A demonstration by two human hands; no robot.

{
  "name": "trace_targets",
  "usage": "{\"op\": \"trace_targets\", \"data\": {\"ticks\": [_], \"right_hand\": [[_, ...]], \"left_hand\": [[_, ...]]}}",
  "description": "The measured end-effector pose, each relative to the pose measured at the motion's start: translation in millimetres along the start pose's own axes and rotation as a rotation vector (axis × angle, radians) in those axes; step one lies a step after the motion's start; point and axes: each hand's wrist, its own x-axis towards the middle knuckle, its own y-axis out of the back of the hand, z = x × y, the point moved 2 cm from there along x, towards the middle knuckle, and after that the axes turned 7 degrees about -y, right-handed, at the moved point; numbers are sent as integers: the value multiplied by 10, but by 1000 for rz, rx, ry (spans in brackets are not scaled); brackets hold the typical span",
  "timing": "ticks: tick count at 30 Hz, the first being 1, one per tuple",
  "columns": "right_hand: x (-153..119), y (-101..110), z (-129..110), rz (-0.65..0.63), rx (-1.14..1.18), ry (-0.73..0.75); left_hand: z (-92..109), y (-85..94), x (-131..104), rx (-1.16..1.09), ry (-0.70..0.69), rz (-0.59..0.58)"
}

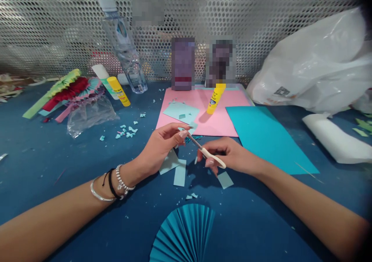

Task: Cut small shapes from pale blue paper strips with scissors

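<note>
My right hand (222, 155) is closed around the pale handles of a pair of scissors (213, 158). Their blades point up and left towards my left hand (167, 144), which pinches a small piece of light blue paper (192, 128) between thumb and fingers. How far the blades are into the paper is hard to see. Below my hands lie light blue paper strips (180, 173) and a small square of paper (225, 180). Nearest to me on the table is a pleated teal paper fan (184, 233).
Beyond my hands, pink sheets (216, 126) bear a yellow glue stick (215, 99); a turquoise sheet (273, 142) lies to their right. At left are folded paper pieces (64, 93), another glue stick (119, 91) and a water bottle (123, 45). A white plastic bag (314, 64) stands right.
</note>
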Motion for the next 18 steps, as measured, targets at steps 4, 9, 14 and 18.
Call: {"op": "trace_targets", "data": {"ticks": [4,9,14,18], "right_hand": [[-13,11,1,-17,0,17],[-23,13,-8,-1,-10,50],[-31,20,-26,68,22,89],[-27,20,-29,72,-1,97]], "left_hand": [[-3,-14,-15,-6,-1,-35],[-5,-3,10,-24,7,17],[-30,60,54,-167,31,184],[-39,58,49,-124,14,161]]}}
